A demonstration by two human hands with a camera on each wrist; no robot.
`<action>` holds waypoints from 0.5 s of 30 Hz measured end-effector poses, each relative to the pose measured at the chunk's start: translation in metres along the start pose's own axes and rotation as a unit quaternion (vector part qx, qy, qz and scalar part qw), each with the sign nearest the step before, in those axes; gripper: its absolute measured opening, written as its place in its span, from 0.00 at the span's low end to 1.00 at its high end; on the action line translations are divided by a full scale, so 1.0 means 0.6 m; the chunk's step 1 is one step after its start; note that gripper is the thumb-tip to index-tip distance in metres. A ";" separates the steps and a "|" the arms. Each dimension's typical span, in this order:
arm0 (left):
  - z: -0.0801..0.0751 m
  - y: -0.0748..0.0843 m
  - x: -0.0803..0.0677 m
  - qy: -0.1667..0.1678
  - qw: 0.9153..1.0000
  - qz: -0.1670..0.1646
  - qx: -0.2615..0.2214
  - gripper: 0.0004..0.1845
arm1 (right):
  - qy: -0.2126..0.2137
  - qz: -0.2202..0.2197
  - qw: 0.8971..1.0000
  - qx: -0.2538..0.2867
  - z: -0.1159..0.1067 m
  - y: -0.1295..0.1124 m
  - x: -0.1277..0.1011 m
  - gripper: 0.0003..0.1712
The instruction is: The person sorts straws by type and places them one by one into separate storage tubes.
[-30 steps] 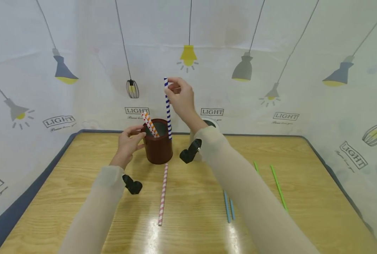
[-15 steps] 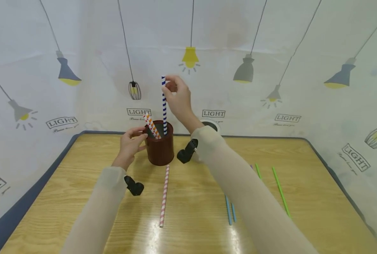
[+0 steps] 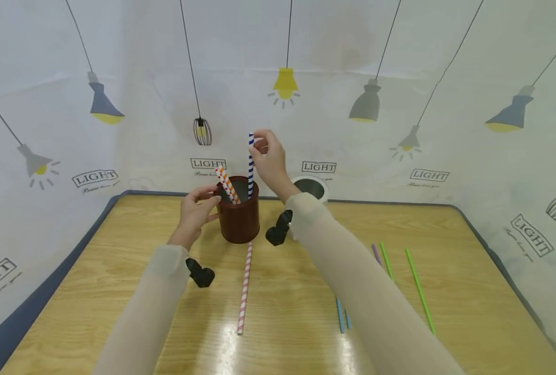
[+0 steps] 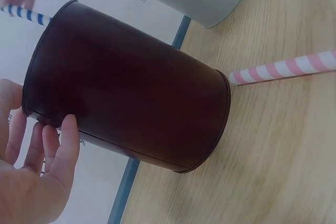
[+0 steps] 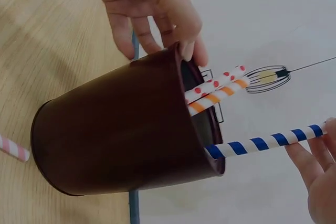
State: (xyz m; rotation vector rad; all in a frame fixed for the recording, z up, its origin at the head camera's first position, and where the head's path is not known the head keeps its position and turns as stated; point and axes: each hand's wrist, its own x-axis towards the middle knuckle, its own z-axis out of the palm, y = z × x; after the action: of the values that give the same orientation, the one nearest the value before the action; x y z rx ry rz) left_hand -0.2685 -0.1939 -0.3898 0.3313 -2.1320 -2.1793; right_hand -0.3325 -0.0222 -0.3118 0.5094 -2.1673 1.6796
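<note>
A brown cup [image 3: 239,217] stands on the wooden table [image 3: 118,250]. My left hand [image 3: 197,207] holds it at the rim, the thumb over the edge and the fingers [image 4: 67,142] against the outside. My right hand [image 3: 267,156] pinches the top of a blue-and-white striped straw [image 3: 251,164]. That straw stands upright with its lower end inside the cup [image 5: 115,135]. An orange-striped straw and a red-dotted straw [image 5: 218,92] lean together against the cup's rim beside the left hand [image 5: 152,9].
A pink-and-white straw [image 3: 244,289] lies on the table in front of the cup. To the right lie two green straws [image 3: 417,289], a purple one [image 3: 375,254] and two blue ones [image 3: 340,315]. A pale cup [image 3: 310,188] stands behind my right wrist.
My right hand has moved the blue striped straw over the cup's mouth and lowered it, so its lower end now sits inside. The left hand has stayed at the rim.
</note>
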 end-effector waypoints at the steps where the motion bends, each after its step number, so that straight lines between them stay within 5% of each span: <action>1: 0.000 0.000 0.000 0.000 1.000 0.001 -0.001 0.21 | -0.002 0.007 1.000 0.007 0.001 0.004 0.000 0.14; 15: 0.001 0.004 -0.002 0.003 1.000 -0.003 0.000 0.21 | -0.066 0.049 0.997 -0.001 0.025 0.040 -0.001 0.14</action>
State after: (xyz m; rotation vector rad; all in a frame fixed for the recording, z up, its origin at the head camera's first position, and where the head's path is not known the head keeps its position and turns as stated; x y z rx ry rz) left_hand -0.2676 -0.1932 -0.3873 0.3444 -2.1301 -2.1805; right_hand -0.3445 -0.0312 -0.3357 0.5348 -2.3223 1.7396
